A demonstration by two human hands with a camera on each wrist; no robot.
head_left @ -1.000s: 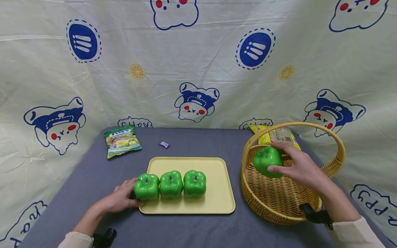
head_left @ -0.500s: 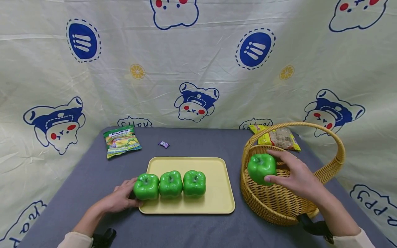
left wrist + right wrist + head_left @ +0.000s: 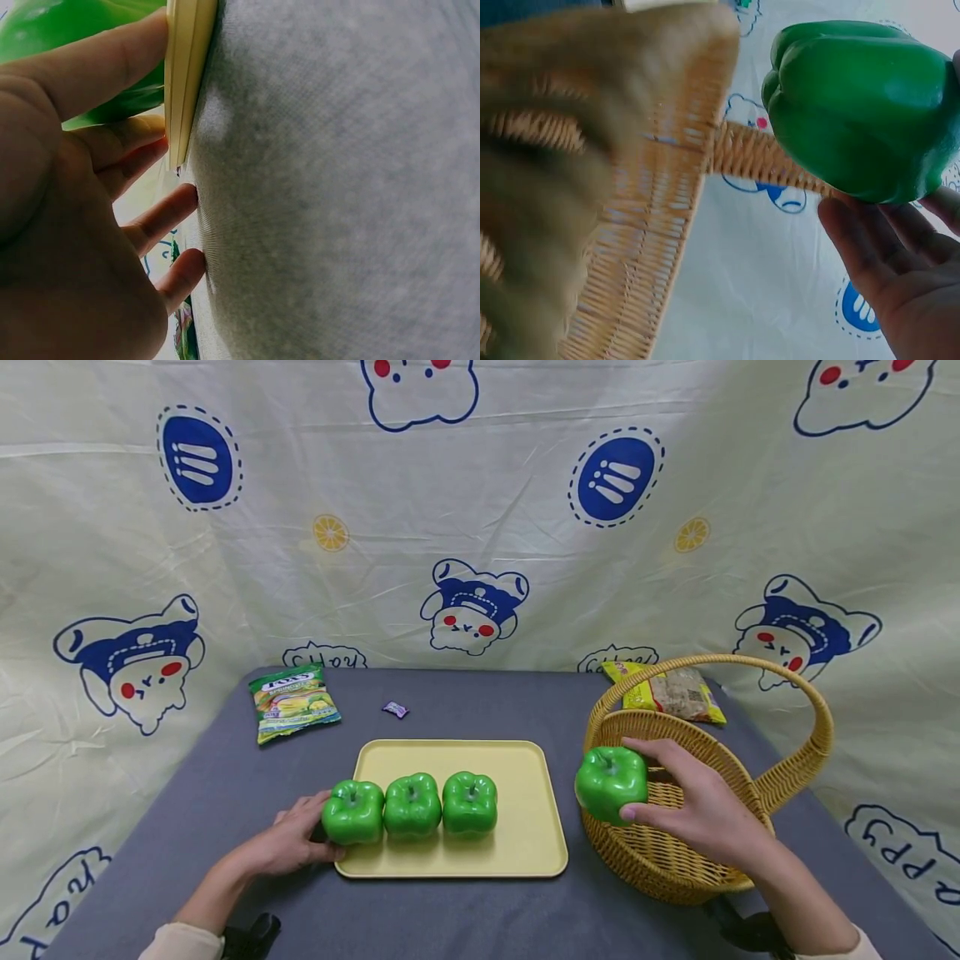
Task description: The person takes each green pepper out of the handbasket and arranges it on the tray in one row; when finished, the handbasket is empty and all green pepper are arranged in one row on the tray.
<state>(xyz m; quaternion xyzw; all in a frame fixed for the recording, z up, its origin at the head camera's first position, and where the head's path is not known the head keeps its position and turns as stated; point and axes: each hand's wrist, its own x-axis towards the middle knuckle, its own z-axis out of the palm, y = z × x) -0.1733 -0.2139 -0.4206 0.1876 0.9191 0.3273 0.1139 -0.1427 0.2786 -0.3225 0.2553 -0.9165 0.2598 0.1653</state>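
My right hand [image 3: 701, 806] grips a green bell pepper [image 3: 611, 785] between thumb and fingers, over the left side of the wicker basket [image 3: 663, 860]. In the right wrist view this bell pepper [image 3: 862, 112] is held up beside the basket's rim. Three more green bell peppers stand in a row on the pale yellow tray [image 3: 525, 810]: a left one [image 3: 354, 812], a middle one [image 3: 412, 806] and a right one [image 3: 470, 803]. My left hand [image 3: 288, 839] is beside the left pepper. In the left wrist view, its extended thumb and fingers touch the tray's edge [image 3: 180, 82].
A green snack bag [image 3: 295, 702] lies at the back left, with a small purple wrapped candy [image 3: 395, 710] to its right. Behind the basket, whose tall handle [image 3: 813, 718] arches up, is a yellow snack bag [image 3: 675, 693]. A printed cloth hangs behind the grey table [image 3: 480, 706].
The right hand has carried its bell pepper left and toward the person, from over the basket's middle to its left rim. The left hand and the three peppers on the tray stay put.
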